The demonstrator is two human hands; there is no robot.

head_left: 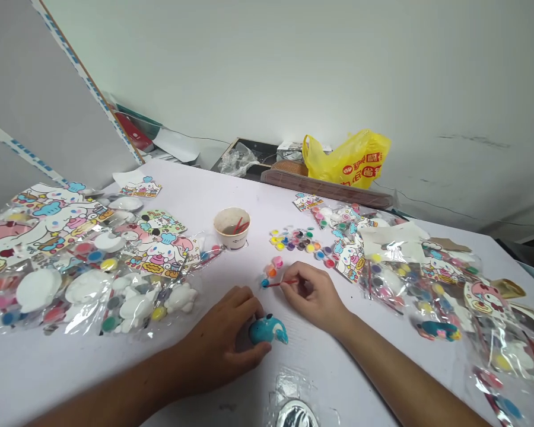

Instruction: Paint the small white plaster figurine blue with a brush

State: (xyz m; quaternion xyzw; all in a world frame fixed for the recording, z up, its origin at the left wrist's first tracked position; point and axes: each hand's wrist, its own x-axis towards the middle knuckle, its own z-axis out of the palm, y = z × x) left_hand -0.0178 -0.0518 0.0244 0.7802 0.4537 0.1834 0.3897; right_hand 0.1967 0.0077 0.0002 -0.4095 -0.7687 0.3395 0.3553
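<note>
Between the thumb and fingers of my left hand is a small figurine, painted mostly turquoise with white patches, low over the table. My right hand pinches a thin red paintbrush. The brush tip is at a small blue paint pot, joined in a short strip with orange and pink pots. Behind the hands stands a paper cup with dark liquid and red sticks in it. Several more paint pots of many colours lie right of the cup.
Clear packets with white figures and paints cover the left side; more packets lie on the right. A painted blue figure rests there too. Clear tape and a round item are at the front. A yellow bag stands at the back.
</note>
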